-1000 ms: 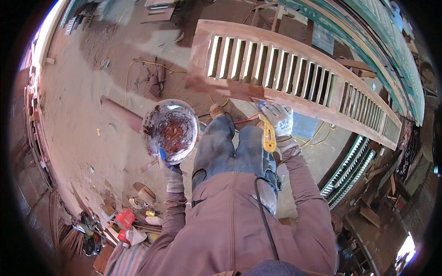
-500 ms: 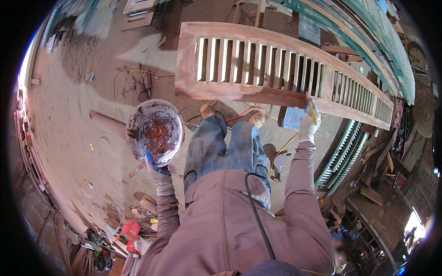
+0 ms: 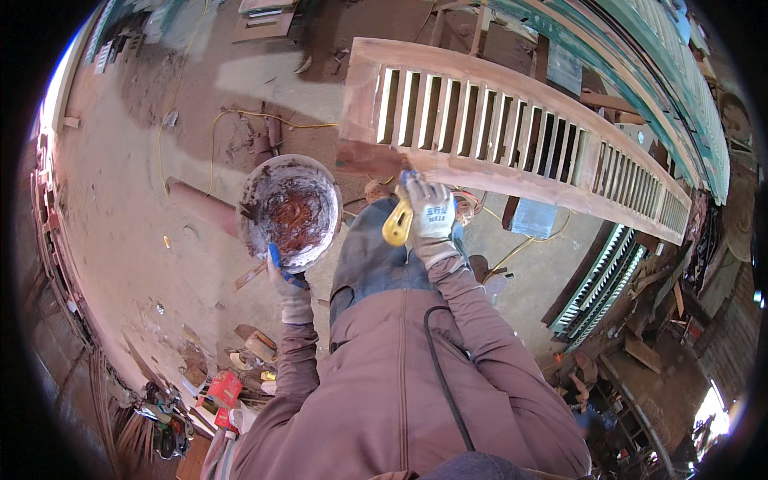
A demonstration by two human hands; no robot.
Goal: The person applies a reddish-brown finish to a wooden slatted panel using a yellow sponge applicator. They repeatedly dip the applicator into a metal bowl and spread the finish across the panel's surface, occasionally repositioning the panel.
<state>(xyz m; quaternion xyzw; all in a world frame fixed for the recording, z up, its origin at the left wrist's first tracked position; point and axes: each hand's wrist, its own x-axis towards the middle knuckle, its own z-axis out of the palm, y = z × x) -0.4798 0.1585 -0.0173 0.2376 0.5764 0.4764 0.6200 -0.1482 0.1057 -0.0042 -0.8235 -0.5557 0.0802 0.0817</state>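
Note:
In gloves, my left hand [image 3: 290, 292] grips the near rim of a round bucket [image 3: 330, 192], its blue-coated thumb over the edge. Reddish-brown paste [image 3: 294, 218] lies in the bucket, and whitish residue coats its inner wall. My right hand [image 3: 430, 210] is closed round a brush [image 3: 397, 224] with a yellow handle that has a hole at its end. The brush head is mostly hidden by the fingers, at the near rail of a long wooden louvred shutter [image 3: 488, 170]. A darker patch marks that rail left of the hand; whether shadow or wet coating, I cannot tell.
Green louvred panels [image 3: 640, 96] stand at the far right, and more slatted pieces [image 3: 596, 280] lie on the right. A yellow cord [image 3: 216, 152] crosses the floor, near a brown cylinder [image 3: 204, 208]. A red box [image 3: 225, 388] sits among clutter at lower left.
My right hand has swept left along the shutter's near rail with the brush, toward its left end. My left hand still holds the bucket. The whole view has shifted slightly.

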